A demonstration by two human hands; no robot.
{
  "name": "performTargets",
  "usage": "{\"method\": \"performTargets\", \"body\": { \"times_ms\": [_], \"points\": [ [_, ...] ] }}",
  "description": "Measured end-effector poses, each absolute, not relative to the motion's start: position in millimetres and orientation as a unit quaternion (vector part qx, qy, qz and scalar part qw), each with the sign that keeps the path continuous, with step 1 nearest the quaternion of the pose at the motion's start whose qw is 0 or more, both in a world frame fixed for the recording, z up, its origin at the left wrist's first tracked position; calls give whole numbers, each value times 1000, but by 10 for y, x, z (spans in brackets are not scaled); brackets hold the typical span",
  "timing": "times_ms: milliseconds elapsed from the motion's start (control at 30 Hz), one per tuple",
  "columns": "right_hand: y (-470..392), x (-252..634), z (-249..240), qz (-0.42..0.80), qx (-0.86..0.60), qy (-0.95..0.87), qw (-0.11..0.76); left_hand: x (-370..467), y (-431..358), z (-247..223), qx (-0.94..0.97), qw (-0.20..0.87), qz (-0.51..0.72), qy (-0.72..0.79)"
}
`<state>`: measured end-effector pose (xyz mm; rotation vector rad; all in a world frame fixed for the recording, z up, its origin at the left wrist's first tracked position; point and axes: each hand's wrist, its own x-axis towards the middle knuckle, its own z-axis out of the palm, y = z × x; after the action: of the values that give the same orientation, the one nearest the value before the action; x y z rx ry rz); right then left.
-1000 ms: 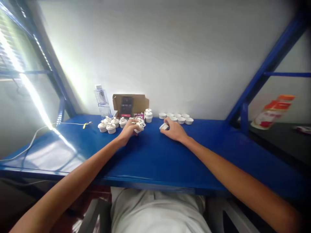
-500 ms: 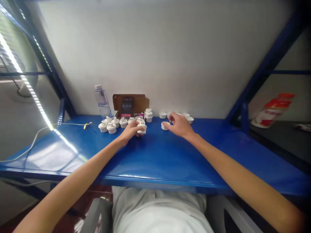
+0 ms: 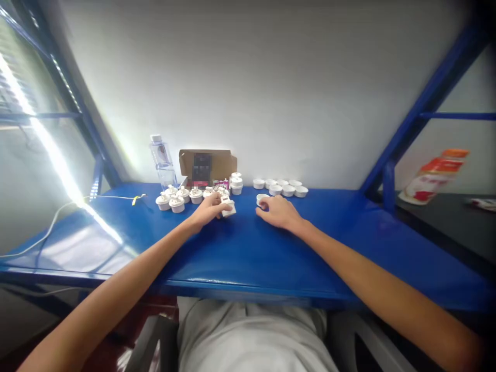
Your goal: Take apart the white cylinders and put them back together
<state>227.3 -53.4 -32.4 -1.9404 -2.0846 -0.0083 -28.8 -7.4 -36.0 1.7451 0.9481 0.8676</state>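
White plastic shows in both hands in the head view. The left hand (image 3: 207, 211) is half closed and its fingers touch a small white part (image 3: 228, 207) on the blue table (image 3: 248, 248). The right hand (image 3: 278, 212) lies flat with curled fingers on a white cap (image 3: 262, 199), just to the right of that part. Behind the part stand a cardboard box (image 3: 206, 166) and a water bottle (image 3: 161, 161). Writing on the box is blurred, I cannot read it.

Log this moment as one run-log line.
left hand: holds white part | right hand: on white cap | surface: blue table
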Motion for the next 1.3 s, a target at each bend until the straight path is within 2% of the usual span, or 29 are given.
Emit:
{"method": "performTargets", "body": {
  "times_ms": [367,433,500,600,767,967,1133,1300],
  "points": [
    [-503,2274,-418,21,-671,-724,157,-289,-119,-324,730,444,348,385],
    [-493,2283,-448,25,-660,-732,168,-316,-132,-301,763,370,354,394],
    [-481,2293,-476,26,-647,-741,178,-356,-142,-263,810,252,343,404],
    [-468,2297,-504,27,-620,-761,188,-443,-139,-174,850,104,270,441],
    [-466,2290,-510,35,-600,-776,192,-724,-57,44,812,-14,135,568],
    [-472,2305,-528,38,-594,-779,196,-1008,11,210,751,-38,77,655],
    [-272,2246,-494,28,-574,-789,216,-975,-1,148,747,-38,89,657],
    [211,2041,-305,-32,-535,-806,250,-974,12,115,745,-46,119,654]
  ]
}}
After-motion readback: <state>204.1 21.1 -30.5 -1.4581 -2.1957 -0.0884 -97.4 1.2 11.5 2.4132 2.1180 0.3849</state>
